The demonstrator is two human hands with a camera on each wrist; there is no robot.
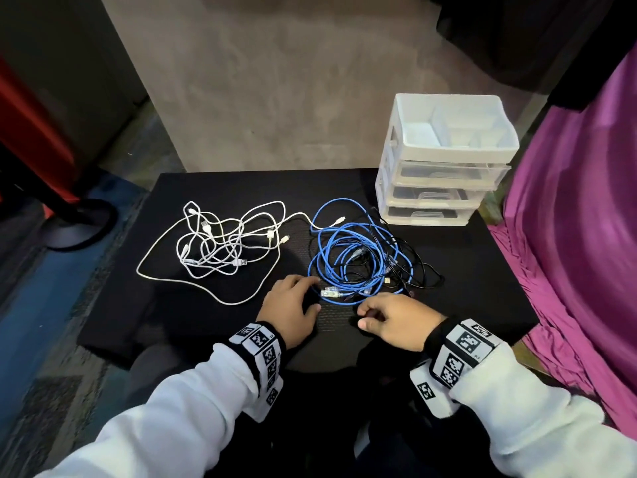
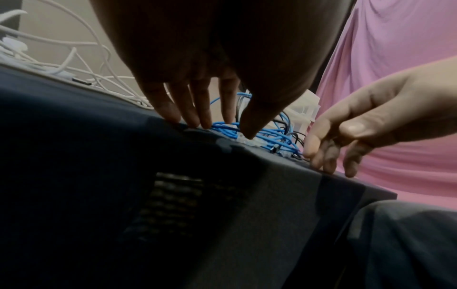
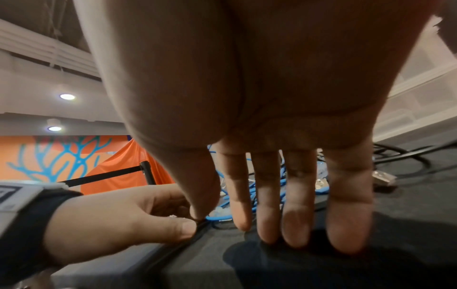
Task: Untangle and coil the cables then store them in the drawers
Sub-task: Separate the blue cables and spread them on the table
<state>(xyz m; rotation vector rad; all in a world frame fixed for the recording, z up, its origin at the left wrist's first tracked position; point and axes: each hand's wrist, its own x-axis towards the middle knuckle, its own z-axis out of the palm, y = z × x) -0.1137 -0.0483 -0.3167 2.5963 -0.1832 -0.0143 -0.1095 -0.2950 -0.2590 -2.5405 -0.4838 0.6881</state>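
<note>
A blue cable [image 1: 348, 257] lies in loose loops on the black table [image 1: 482, 270], tangled with a thin black cable [image 1: 424, 270]. Its clear connector [image 1: 329, 293] lies at the near edge of the pile. My left hand [image 1: 312, 294] hovers over that connector with straight fingers; in the left wrist view the thumb tip touches the connector [image 2: 252, 143]. My right hand [image 1: 363, 315] rests just right of it, fingertips [image 3: 296, 230] pressed on the table, holding nothing. A tangle of white cables [image 1: 220, 243] lies to the left. The white drawer unit [image 1: 444, 160] stands at the back right.
A pink cloth [image 1: 579, 236] hangs along the table's right side. A silver plug [image 3: 384, 179] of the black cable [image 3: 400, 156] lies beyond my right fingers. The table's near edge is just under my wrists. Floor and a dark stand base [image 1: 79, 225] lie to the left.
</note>
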